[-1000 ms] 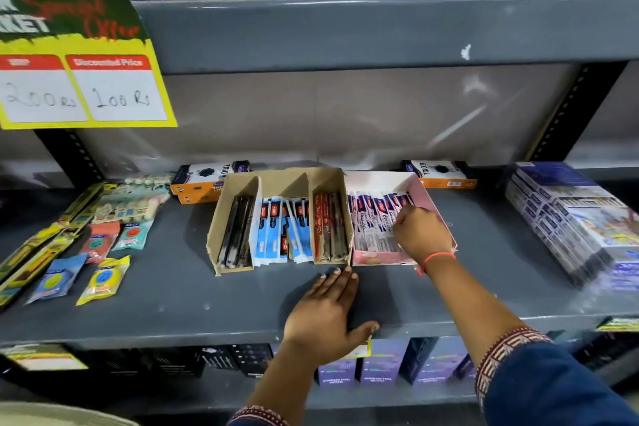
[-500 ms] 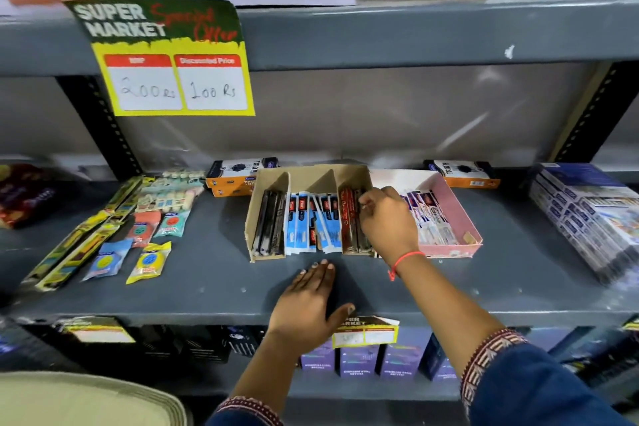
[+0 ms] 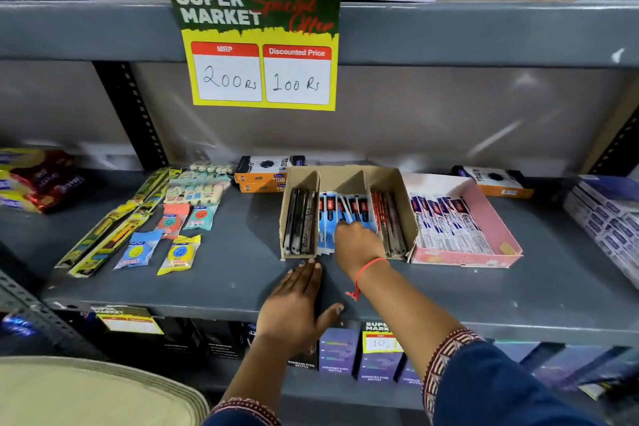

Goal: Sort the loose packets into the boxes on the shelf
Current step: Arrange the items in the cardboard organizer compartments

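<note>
I am resting my left hand flat on the grey shelf, fingers stretched together and thumb spread wide, holding nothing; its fingertips are lying just short of the front edge of the brown cardboard box. My right hand is reaching into that box's middle compartment, fingers curled down among the blue packets standing there. I cannot tell whether I am actually pinching one, since my knuckles are hiding the fingertips. A red thread is circling that wrist.

Left of my right hand, in the box's first compartment, dark packets are standing on edge. Right of it, in the third compartment, red packets are leaning the same way. Further right, touching the brown box, a pink box is holding white packets in a slanted row.

Well to the left of my left hand, loose packets are lying flat on the shelf: two yellow-and-blue ones, a blue one, an orange one, a teal one, and long green-yellow strips running diagonally. Beyond my right hand, behind the brown box, orange cartons are sitting stacked. Above everything, a price sign is hanging from the upper shelf.
</note>
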{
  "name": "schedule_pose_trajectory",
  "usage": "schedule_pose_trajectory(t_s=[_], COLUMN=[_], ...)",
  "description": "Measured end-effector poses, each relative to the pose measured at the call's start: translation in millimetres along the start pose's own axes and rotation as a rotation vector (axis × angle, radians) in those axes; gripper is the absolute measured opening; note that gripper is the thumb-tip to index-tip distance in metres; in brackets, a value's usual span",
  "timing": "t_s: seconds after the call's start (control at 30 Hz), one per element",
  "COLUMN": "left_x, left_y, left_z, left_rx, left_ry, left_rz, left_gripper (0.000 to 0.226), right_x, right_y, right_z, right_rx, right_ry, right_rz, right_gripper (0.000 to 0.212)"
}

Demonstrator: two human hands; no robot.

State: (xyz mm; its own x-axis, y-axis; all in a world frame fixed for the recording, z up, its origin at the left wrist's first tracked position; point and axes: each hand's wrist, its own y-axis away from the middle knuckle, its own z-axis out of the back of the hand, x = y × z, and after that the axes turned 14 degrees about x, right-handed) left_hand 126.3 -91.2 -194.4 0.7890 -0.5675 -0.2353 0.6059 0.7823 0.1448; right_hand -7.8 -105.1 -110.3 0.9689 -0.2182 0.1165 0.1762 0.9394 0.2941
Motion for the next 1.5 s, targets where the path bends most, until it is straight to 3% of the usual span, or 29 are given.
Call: schedule_pose_trajectory(t_s=[0.1,0.23,0.4,0.6,0.93,1.27,1.5], left_x=[1,3,4,2,3,4,2], left_y=[-2,0,-2,-2,-4,-5,-4], left_z=[-1,1,-1,-2,-5,-5,-3], left_rx=[-0.039,-0.032,-0.01,-0.042,-0.026,-0.086,0.047], left_ry=[-0.002,0.0,-0.022,-0.117,-0.086,-0.123,-0.076], left_rz=[-0.03,-0.023,-0.004,-0.01,0.005,-0.01,0.046], left_gripper=[0.105,0.1,0.085,0.095,0.091,0.096,0.086], right_x=[-1,-1,1,-6,-15,-18,-21], right_y=[-10,-18,-14,0,2,-12,-12], right_z=[-3,-9,-13,-30,-38,-36,-40], right_rx=[0.07,0.095,0.066,0.052,-0.001,-0.038,-0.095], right_ry=[0.007,0.003,-0.057,-0.137,-0.301,-0.298,-0.237], right_rz=[-0.057,-0.094,-0.093,-0.088,-0.146,-0.196,-0.124], right_gripper=[0.036,0.035,0.036,0.035,0.039,0.033,0.042])
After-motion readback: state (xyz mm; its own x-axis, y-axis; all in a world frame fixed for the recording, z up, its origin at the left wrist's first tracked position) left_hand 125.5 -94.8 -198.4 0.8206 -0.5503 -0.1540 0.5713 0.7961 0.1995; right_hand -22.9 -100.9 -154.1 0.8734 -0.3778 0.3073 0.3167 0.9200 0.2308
